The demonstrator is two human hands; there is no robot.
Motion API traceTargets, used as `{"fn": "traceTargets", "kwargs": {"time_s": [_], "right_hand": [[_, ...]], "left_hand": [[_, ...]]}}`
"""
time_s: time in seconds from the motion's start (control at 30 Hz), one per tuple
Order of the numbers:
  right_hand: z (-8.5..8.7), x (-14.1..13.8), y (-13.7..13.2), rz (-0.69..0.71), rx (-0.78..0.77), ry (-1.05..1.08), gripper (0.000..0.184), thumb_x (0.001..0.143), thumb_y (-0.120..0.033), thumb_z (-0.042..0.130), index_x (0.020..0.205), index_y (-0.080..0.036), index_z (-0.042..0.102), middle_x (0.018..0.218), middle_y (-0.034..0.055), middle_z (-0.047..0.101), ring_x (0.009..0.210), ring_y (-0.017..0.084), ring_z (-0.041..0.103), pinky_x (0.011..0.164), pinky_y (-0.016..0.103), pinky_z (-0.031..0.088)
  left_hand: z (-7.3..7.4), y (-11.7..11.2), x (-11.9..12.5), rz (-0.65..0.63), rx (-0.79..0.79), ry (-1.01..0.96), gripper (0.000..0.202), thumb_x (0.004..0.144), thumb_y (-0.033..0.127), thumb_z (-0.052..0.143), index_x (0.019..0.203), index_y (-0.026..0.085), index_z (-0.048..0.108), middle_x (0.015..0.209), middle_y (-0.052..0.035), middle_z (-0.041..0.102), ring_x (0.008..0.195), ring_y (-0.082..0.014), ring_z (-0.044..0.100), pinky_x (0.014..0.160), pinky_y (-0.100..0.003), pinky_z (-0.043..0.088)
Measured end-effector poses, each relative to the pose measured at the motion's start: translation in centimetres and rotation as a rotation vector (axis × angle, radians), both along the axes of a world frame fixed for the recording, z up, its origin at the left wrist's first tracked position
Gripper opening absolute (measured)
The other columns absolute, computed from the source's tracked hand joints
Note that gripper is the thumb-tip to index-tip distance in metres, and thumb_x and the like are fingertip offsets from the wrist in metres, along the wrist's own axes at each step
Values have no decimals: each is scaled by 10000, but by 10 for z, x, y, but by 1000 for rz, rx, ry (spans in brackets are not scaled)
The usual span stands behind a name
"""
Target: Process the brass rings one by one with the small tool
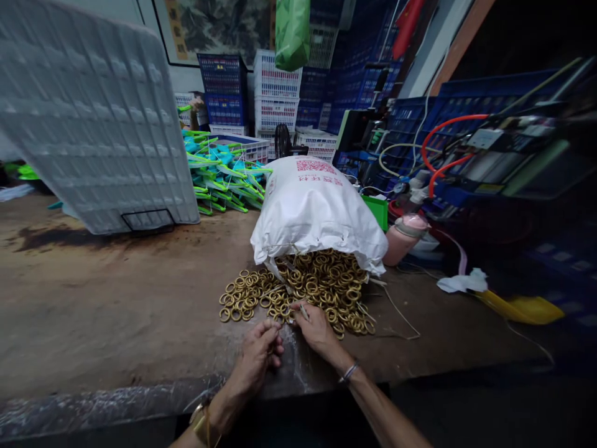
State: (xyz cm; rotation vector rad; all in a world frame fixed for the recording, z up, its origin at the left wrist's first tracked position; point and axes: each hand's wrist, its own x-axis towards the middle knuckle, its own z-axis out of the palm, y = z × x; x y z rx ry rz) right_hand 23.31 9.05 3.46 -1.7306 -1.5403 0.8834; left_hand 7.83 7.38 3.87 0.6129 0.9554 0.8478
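A heap of brass-coloured rings [321, 280] spills from the mouth of a white woven sack [312, 205] onto the brown tabletop. My right hand [317, 330] reaches to the front edge of the heap, its fingers bent in a pinch among the rings; a small pale object shows by the thumb, too small to name. Just left of it, my left hand [261, 348] is closed near the table's front, with thumb and forefinger together. What the left fingers hold, if anything, is hidden. A bracelet circles the right wrist, and a gold watch sits on the left one.
A large ribbed translucent panel [102, 124] stands upright at the left. Green and turquoise hangers [224, 174] pile behind the sack. A pink bottle [405, 236], red hoses and a machine crowd the right. Loose string [405, 323] trails beside the heap. Stacked crates [277, 84] line the back.
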Motion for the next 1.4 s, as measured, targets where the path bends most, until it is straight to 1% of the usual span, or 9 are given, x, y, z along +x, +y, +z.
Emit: {"fn": "traceTargets", "kwargs": {"time_s": [0.13, 0.3, 0.4, 0.57, 0.67, 0.87, 1.07, 1.23, 1.4], "right_hand": [[4, 3, -1, -38, -87, 229, 223, 749, -308, 474, 791, -150, 625, 537, -29, 554, 497, 99, 479, 496, 202, 355], [15, -1, -11, -56, -241, 639, 243, 708, -379, 532, 806, -162, 579, 506, -83, 477, 321, 22, 266, 344, 173, 187], [22, -4, -17, -36, -304, 833, 258, 677, -379, 573, 805, -156, 558, 528, -82, 480, 311, 3, 248, 326, 160, 153], [27, -8, -23, -22, -373, 969, 298, 660, -395, 612, 821, -152, 549, 539, -85, 462, 324, -2, 233, 335, 159, 173], [24, -9, -25, -19, -324, 869, 316, 706, -464, 565, 800, -164, 537, 534, -85, 440, 333, 12, 220, 340, 174, 169], [16, -11, -27, 29, 5, 358, 273, 747, -406, 518, 610, -173, 484, 564, -57, 408, 550, 75, 357, 520, 195, 313], [10, -13, -30, 53, -45, 388, 287, 772, -397, 460, 582, -183, 431, 544, -62, 377, 521, 76, 325, 503, 201, 290], [14, -14, -34, 50, -95, 431, 303, 792, -411, 438, 589, -187, 454, 527, -55, 424, 497, 80, 348, 493, 203, 289], [20, -10, -42, -13, 31, 130, 250, 810, -341, 415, 622, -192, 485, 563, -35, 456, 539, 100, 389, 526, 207, 295]], "left_hand": [[-2, 2, 4, -24, 55, 86, 304, 634, 366, 660, 816, 161, 529, 549, 60, 504, 420, -64, 459, 329, -138, 321], [-1, -1, 9, -6, 212, 259, 282, 681, 353, 616, 871, 162, 534, 530, 64, 498, 398, -69, 421, 352, -164, 326], [-4, -4, 13, 20, 399, 284, 200, 729, 296, 594, 876, 166, 559, 607, 33, 564, 489, -82, 486, 478, -187, 397], [-3, -7, 16, -9, 636, 240, 116, 784, 273, 558, 815, 168, 595, 784, -33, 641, 763, -155, 582, 739, -262, 437], [3, -5, 15, -37, 615, 239, 149, 793, 294, 543, 740, 163, 589, 719, -22, 622, 713, -147, 563, 710, -259, 432], [5, -6, 11, -8, 565, 315, 210, 736, 336, 591, 646, 152, 548, 565, 32, 493, 530, -92, 427, 528, -210, 353], [14, -11, 8, -134, 421, 254, 314, 714, 453, 588, 646, 158, 509, 501, 48, 470, 422, -64, 365, 423, -190, 282], [20, -20, 5, -231, 251, 70, 313, 765, 458, 538, 669, 163, 501, 499, 58, 449, 359, -36, 281, 360, -179, 183], [19, -25, 2, -161, 181, 17, 310, 734, 466, 585, 705, 165, 516, 547, 53, 476, 382, -34, 300, 360, -165, 193]]}}
